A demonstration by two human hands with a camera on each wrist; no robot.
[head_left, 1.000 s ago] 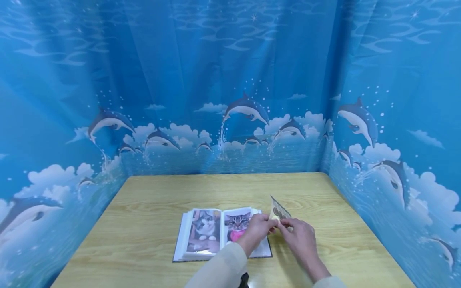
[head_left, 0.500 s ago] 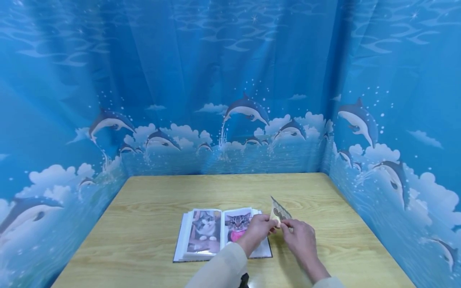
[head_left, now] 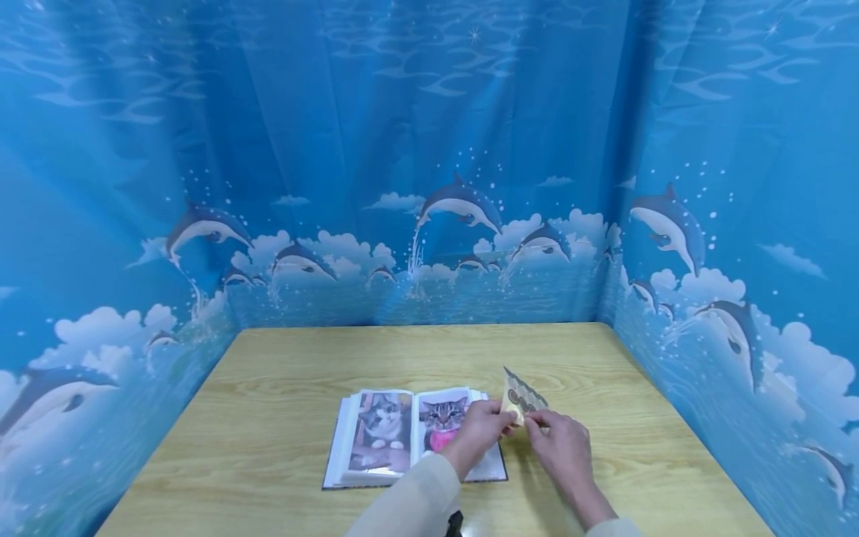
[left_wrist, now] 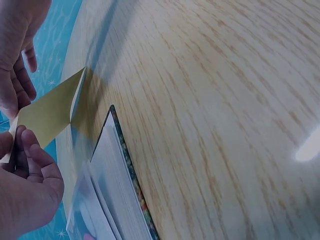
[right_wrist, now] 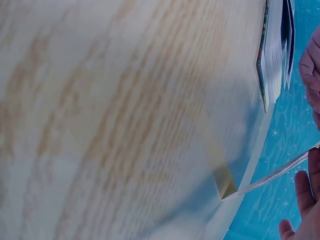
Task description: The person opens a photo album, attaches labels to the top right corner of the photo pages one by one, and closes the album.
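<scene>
Both hands hold a folded sheet of round brown stickers just right of an open photo album. My left hand pinches the sheet's near left edge between thumb and curled fingers. At its near right edge, the thumb and forefinger of my right hand are pinched together close to the stickers. The plain golden back of the sheet faces the left wrist camera. In the right wrist view the sheet appears nearly edge-on, above the tabletop. The right fingertips partly cover the lower stickers.
The album shows a cat photo on the left page and another cat photo on the right page, partly behind the left forearm. Everything is on a light wood table, with a blue dolphin-print curtain behind and at both sides.
The sheet has tipped slightly and more of its round stickers show. My right fingers have shifted a little to the right and down along it. My left hand stays nearly still.
</scene>
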